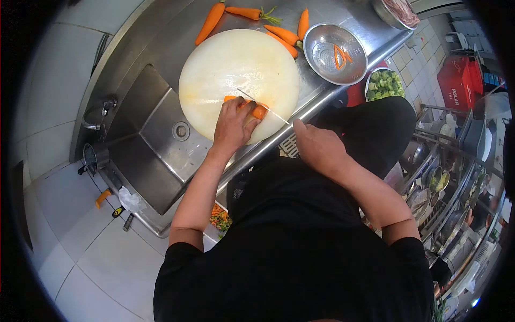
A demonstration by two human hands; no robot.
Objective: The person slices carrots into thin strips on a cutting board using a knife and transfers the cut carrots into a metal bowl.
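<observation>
At the near edge of the round white cutting board, the right hand had its fingers wrapped tightly round the handle of a kitchen knife, the grip mostly hidden inside the fist. The blade slanted across the carrot piece lying on the board. Over that piece bent the left hand, its fingers curled and narrowly spread, pressing it down. Farther on, a perforated metal colander stood just beside the board, holding a few carrot strips. Whole carrots lay beyond the board's far rim.
</observation>
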